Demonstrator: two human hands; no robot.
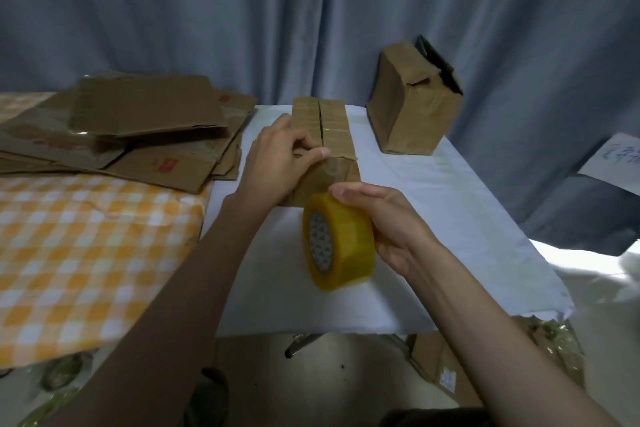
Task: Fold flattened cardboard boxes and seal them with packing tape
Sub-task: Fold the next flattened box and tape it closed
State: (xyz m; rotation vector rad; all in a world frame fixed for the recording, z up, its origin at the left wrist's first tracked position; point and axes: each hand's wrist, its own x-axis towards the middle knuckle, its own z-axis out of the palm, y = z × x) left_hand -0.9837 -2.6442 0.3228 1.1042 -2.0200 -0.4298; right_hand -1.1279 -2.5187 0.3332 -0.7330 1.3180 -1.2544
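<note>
- The box (pixel 320 135) lies on the white tabletop (pixel 433 204), its long axis running straight away from me and the seam between its top flaps running the same way.
- My left hand (pixel 277 163) sits on the near end of the box, the fingers curled over the top edge and pressing a strip of tape down at the seam, with the thumb tip right beside the slit.
- My right hand (pixel 388 218) holds the tape roll (pixel 337 243) just in front of the box's near end, gripping it across its width; the roll stands on edge with its core facing left.
- A clear film seems to run from the roll up onto the near face of the box, though it is too faint to be sure.
- The box lies beyond the roll, so I judge the coming pull goes away from me along the seam; the right hand carries the roll and the left, nearer the seam, pins the start.
- The risk I see is the strip drifting off the slit if the roll leaves the box's long axis.
- Left of the box is a stack of flat boxes (pixel 138 128); right of it and further back stands a made-up box (pixel 412 97).
</note>
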